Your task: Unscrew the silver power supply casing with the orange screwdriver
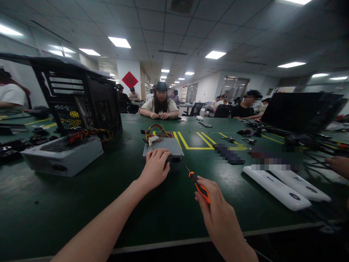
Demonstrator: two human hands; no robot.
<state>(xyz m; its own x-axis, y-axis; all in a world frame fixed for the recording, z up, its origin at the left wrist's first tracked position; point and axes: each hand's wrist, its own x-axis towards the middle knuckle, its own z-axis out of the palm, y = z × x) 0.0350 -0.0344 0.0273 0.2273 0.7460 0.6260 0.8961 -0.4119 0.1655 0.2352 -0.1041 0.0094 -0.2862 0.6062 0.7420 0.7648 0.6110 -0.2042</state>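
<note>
A small grey computer power supply (174, 145) sits on the green table in front of me, with a bundle of coloured wires (159, 131) and a white connector at its back. My left hand (157, 163) grips it, fingers over its top and thumb near the front face. In my right hand (215, 203) is an orange and black screwdriver (200, 186), its handle between thumb and fingers. The thin shaft points up and left, and its tip is at the right front edge of the power supply. Whether the tip sits in a screw I cannot tell.
To the left are a larger power supply (68, 160) and an open black computer case (79, 98). White handheld devices (275, 185) lie at the right, before a dark monitor (300, 111). A co-worker (160, 103) sits across the table; another person's hand (339, 165) shows at the right edge.
</note>
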